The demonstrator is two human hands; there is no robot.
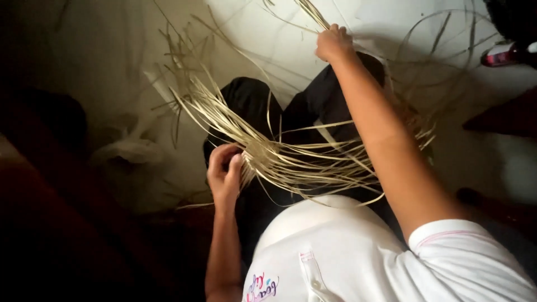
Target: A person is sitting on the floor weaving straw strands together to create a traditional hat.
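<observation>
The person wears a white short-sleeved shirt [335, 251] with thin pink piping near the sleeve hem, a narrow front placket, and small multicoloured lettering low on the chest. Dark trousers [263, 106] cover both legs. Both forearms are bare, with no watch or bracelet showing.

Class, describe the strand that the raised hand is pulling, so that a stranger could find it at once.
Start at the person's dark-trousered lap, where a fan of pale straw-coloured strips lies pinched by the left hand. Follow the outstretched arm to the right hand: its strands alone rise taut past the fist towards the picture's top edge.
</observation>
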